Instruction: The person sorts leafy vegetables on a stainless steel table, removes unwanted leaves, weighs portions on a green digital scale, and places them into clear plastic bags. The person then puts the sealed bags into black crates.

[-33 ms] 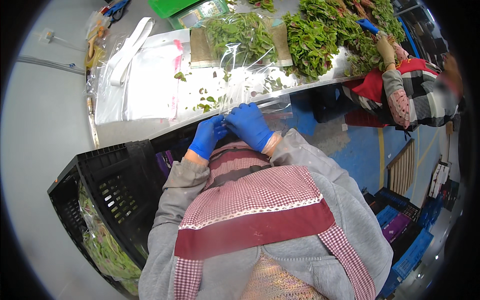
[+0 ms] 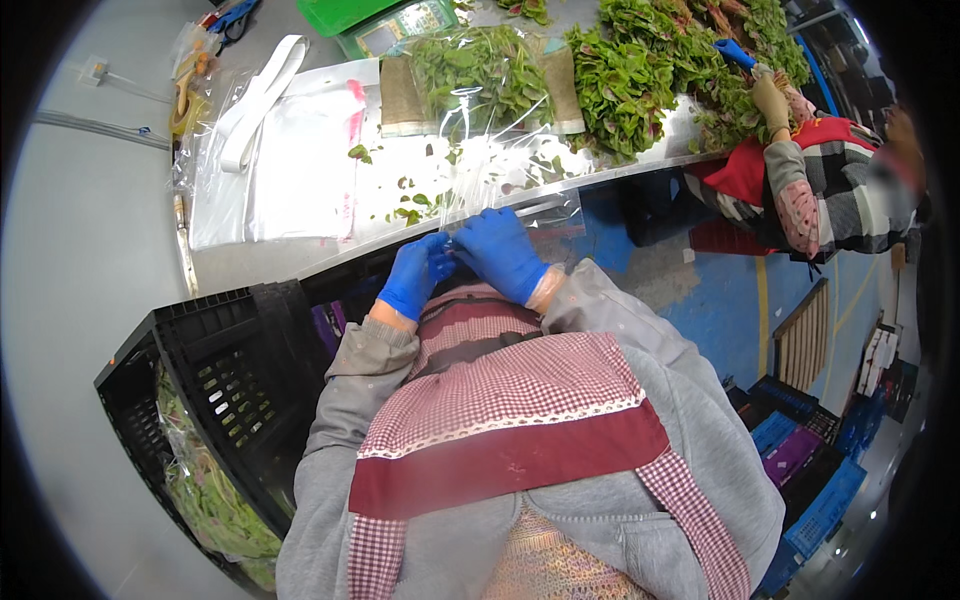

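Both my hands wear blue gloves and meet at the table's near edge. My left hand (image 2: pixel 414 274) and my right hand (image 2: pixel 499 252) pinch the near end of a clear plastic bag (image 2: pixel 500 170) that stretches away over the steel table (image 2: pixel 330 250). Inside the bag's far part lies a bunch of green leafy stalks (image 2: pixel 480 70). Loose leaves (image 2: pixel 410 205) are scattered on the table just beyond my fingers.
A black crate (image 2: pixel 200 380) holding bagged greens stands at my left. White plastic sheets (image 2: pixel 290 160) lie on the left of the table. A heap of leafy greens (image 2: pixel 640 80) fills the far right, where another person's gloved hand (image 2: pixel 772 100) works. Stacked crates (image 2: pixel 810 470) stand at the lower right.
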The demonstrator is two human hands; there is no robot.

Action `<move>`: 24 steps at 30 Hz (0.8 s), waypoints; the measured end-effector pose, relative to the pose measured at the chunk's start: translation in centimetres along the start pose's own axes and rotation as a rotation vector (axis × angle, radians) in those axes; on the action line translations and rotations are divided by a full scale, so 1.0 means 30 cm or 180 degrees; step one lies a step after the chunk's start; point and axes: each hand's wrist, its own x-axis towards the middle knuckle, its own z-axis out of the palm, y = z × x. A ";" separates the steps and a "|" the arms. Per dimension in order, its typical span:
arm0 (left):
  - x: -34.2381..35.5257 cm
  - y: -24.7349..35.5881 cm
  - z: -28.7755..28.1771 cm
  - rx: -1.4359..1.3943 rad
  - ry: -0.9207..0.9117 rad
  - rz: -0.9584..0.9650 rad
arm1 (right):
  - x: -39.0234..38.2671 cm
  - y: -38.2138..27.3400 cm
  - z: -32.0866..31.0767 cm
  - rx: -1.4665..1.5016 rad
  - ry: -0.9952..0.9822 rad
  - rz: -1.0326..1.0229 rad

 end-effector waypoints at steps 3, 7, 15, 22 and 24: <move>-0.030 0.019 0.071 0.0125 -0.0175 -0.0006 | -0.112 0.020 -0.059 0.0149 -0.0103 -0.0096; -0.064 0.096 0.033 0.1358 -0.0595 0.0392 | -0.646 0.277 -0.097 0.0000 -0.1259 0.0619; 0.088 0.216 -0.078 0.4441 0.1545 0.3440 | -0.937 0.580 -0.171 0.0023 -0.1510 0.2539; 0.256 0.286 0.084 0.6037 0.0311 0.4556 | -0.163 0.628 -0.141 -0.0197 0.1050 0.0610; 0.287 0.301 0.089 0.5876 0.0139 0.4960 | -0.093 0.680 -0.108 -0.0236 0.1104 0.0188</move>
